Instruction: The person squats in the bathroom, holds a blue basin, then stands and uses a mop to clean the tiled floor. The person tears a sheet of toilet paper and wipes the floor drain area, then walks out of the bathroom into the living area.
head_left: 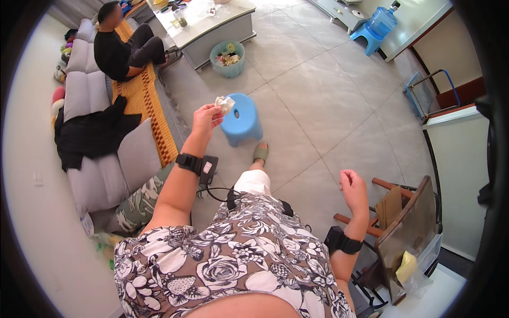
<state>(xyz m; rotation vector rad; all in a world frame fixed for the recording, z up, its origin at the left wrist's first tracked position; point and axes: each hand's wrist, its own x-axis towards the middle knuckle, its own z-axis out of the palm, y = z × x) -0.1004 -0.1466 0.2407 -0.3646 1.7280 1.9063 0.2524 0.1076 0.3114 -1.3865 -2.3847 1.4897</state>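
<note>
A crumpled white tissue [225, 104] is pinched between the thumb and fingers of my left hand [207, 119], held out ahead of me. Beneath and just right of it stands a blue plastic stool [243, 121] with a slot in its seat. Beyond the stool, a translucent green waste bin [228, 68] holds mixed rubbish. My right hand [353, 187] hangs over the tiled floor at my right side, fingers curled, with nothing visible in it. Black straps with small devices circle both my forearms, and a cable runs from the left one.
At the left, a person [115, 47] sits on a grey sofa [83, 91] with a woven mat. A low table [206, 24] stands beside the bin. To my right are a folded table [409, 234] and chairs; farther off, a water bottle [381, 22] rests on another blue stool [368, 37].
</note>
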